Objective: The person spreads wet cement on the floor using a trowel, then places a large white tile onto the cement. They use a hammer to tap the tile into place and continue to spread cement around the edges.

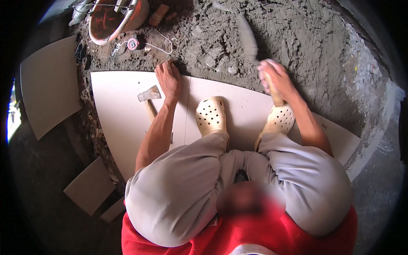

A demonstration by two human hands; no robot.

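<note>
My right hand (pixel 279 79) is closed round the wooden handle (pixel 275 91) of a trowel, just above my right shoe. The trowel's long blade (pixel 247 39) points away from me, over grey wet mortar (pixel 221 38). My left hand (pixel 169 80) rests at the far edge of a white tile (pixel 121 102), fingers bent and together beside the mortar; whether anything is under them is hidden. Left of that forearm, a hammer (pixel 149 94) with a wooden handle lies on the tile. Another white tile (pixel 244 102) adjoins it under my shoes.
A bucket (pixel 104 41) stands at the far left, near a brick piece (pixel 159 15). A small round pink-and-black reel (pixel 133 43) with white string lies on the soil. Loose tiles (pixel 51 85) lean at the left. A wall edge (pixel 382 46) bounds the right.
</note>
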